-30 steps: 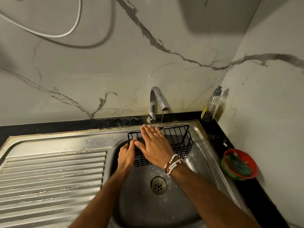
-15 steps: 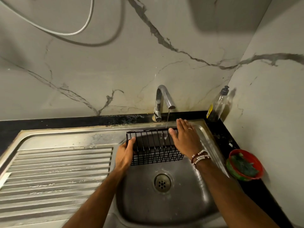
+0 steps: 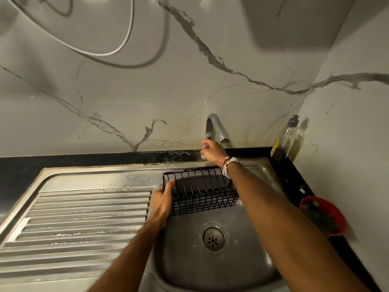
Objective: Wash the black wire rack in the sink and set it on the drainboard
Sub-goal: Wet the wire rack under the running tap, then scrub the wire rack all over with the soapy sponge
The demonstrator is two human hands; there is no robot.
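The black wire rack [image 3: 202,191] hangs over the far half of the steel sink basin [image 3: 237,260]. My left hand [image 3: 163,202] grips its left end, thumb over the top wire. My right hand [image 3: 211,151] is off the rack, reaching past it to the base of the chrome tap [image 3: 215,128], fingers curled around the tap's knob, which the hand hides. No water stream shows under the spout. The ribbed drainboard [image 3: 84,220] lies left of the basin with nothing on it.
A dish-soap bottle [image 3: 284,140] stands in the back right corner on the black counter. A red bowl with green contents [image 3: 323,217] sits at the right of the sink. The drain [image 3: 213,239] is in the basin's middle. A white cable [image 3: 117,49] hangs on the marble wall.
My right hand left the rack's right end and moved up to the tap's base. The thin water stream seen earlier no longer shows. My left hand keeps hold of the rack.
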